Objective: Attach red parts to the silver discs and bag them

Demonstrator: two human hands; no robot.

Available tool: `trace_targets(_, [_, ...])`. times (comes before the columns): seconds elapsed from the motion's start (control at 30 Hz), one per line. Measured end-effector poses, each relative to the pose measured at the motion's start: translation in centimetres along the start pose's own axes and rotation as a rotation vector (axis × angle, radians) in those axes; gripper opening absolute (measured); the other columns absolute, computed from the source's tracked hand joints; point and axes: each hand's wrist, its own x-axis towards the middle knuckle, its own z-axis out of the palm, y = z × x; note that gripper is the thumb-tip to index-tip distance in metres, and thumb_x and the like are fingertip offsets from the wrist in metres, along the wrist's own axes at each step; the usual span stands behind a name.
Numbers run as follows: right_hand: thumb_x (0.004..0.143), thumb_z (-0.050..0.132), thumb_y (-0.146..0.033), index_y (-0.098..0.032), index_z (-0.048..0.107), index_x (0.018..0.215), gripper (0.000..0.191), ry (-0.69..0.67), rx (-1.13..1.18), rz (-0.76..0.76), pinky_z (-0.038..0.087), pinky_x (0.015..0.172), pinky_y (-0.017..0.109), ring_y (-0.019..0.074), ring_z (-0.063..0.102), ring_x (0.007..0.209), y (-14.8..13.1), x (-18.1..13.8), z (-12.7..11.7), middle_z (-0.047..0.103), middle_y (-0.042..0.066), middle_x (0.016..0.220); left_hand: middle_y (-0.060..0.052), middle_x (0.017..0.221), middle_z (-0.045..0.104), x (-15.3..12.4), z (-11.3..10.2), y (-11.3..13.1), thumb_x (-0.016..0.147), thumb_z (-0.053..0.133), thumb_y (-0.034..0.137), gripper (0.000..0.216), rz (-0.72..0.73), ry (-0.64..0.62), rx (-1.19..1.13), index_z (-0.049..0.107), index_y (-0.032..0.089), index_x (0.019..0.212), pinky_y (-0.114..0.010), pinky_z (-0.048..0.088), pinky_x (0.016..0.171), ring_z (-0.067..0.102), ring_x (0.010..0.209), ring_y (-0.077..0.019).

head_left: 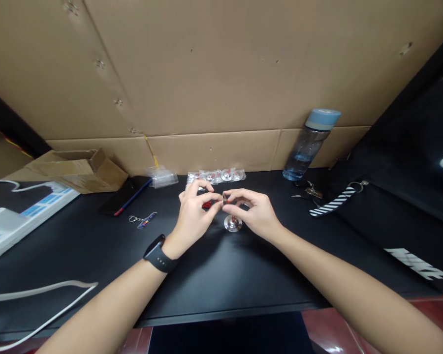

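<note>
Over the middle of the black table, my left hand [194,209] and my right hand [260,211] meet fingertip to fingertip. Both pinch a small metal ring [224,200], whose details are blurred and partly covered by the fingers. A round silver metal disc [233,224] with a red part at its top is just below my right fingers; whether it hangs or rests on the table I cannot tell. Something red [207,204] shows behind my left fingers. Just beyond the hands, several similar discs in clear plastic packets [226,174] lie in a row.
To the left are a keychain [143,220], a phone [125,195], clear bags [163,177], an open cardboard box [77,169] and a white power strip [29,221]. Right stand a water bottle [305,150], keys [312,191] with a striped strap [332,202], and a black bag [391,211].
</note>
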Motion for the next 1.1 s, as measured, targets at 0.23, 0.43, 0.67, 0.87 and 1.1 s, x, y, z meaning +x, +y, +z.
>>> trace_targets(0.23, [0.09, 0.066, -0.023, -0.021, 0.073, 0.09, 0.006, -0.055, -0.246, -0.139, 0.054, 0.083, 0.033, 0.0206, 0.067, 0.103, -0.1, 0.6, -0.9, 0.07, 0.008, 0.113, -0.004, 0.108, 0.061, -0.2, 0.2, 0.4, 0.088, 0.073, 0.028, 0.005, 0.027, 0.037, 0.092, 0.078, 0.027, 0.088, -0.042, 0.04, 0.095, 0.058, 0.107, -0.024])
trace_targets(0.43, [0.086, 0.066, -0.017, -0.02, 0.07, 0.083, 0.006, -0.047, -0.295, -0.173, 0.05, 0.093, 0.036, 0.0208, 0.064, 0.104, 0.1, 0.6, -0.9, 0.067, 0.007, 0.112, -0.005, 0.112, 0.061, 0.1, -0.3, 0.7, 0.091, 0.07, 0.029, 0.006, 0.059, -0.003, 0.092, 0.074, 0.025, 0.092, -0.042, 0.038, 0.098, 0.057, 0.114, -0.0248])
trace_targets(0.67, [0.082, 0.069, -0.017, -0.02, 0.07, 0.075, 0.007, -0.134, -0.425, -0.205, 0.047, 0.097, 0.042, 0.0249, 0.056, 0.111, 0.1, 0.6, -1.3, 0.063, 0.009, 0.118, -0.003, 0.123, 0.063, 0.2, -0.6, 0.2, 0.09, 0.065, 0.031, 0.013, 0.099, -0.26, 0.062, 0.07, 0.027, 0.101, -0.041, 0.035, 0.097, 0.054, 0.12, -0.0253])
trace_targets(0.87, [0.087, 0.065, -0.02, -0.02, 0.068, 0.08, 0.008, -0.178, -0.409, -0.165, 0.046, 0.097, 0.038, 0.0221, 0.058, 0.108, 0.1, 0.8, -1.7, 0.063, 0.008, 0.119, 0.0, 0.116, 0.068, 0.1, -0.2, -0.5, 0.088, 0.069, 0.033, 0.01, 0.097, -0.324, 0.16, 0.076, 0.03, 0.093, -0.04, 0.033, 0.089, 0.056, 0.112, -0.0242])
trace_targets(1.1, [0.085, 0.074, -0.026, -0.023, 0.068, 0.099, 0.016, -0.553, -0.599, -0.042, 0.044, 0.075, 0.029, 0.0176, 0.06, 0.08, 0.8, 0.6, -3.1, 0.068, 0.001, 0.085, -0.001, 0.103, 0.072, 0.5, -0.6, -1.4, 0.092, 0.064, 0.031, 0.011, 0.076, -0.31, 0.236, 0.075, 0.028, 0.091, -0.04, 0.03, 0.087, 0.058, 0.106, -0.0232])
